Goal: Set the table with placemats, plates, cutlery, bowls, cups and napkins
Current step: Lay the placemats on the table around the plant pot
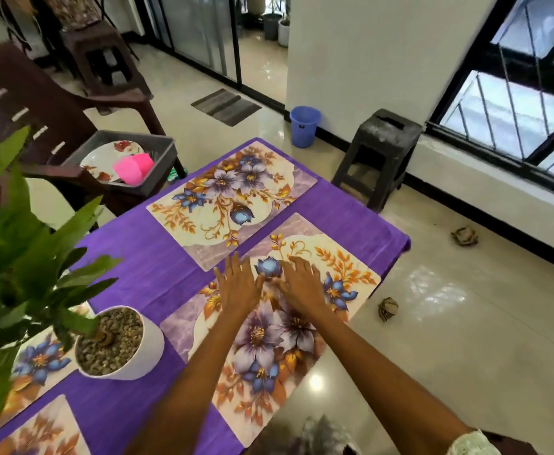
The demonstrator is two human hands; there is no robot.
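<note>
A purple-clothed table [131, 270] carries several floral placemats. Both my hands lie flat, fingers straight, on the near-right placemat [269, 343]: my left hand [237, 287] on its left middle, my right hand [301, 284] just beside it. A second placemat [233, 201] lies beyond, parallel to it. Two more placemats [36, 362] [44, 431] show at the lower left. A grey bin [157, 165] on a brown chair holds a floral plate [104, 159] and a pink cup [132, 167].
A white pot [127, 359] with a leafy plant [22, 244] stands on the table's left. A dark stool [377, 156] and a blue bucket [304, 126] stand on the floor beyond the table. The near placemat overhangs the table's right edge.
</note>
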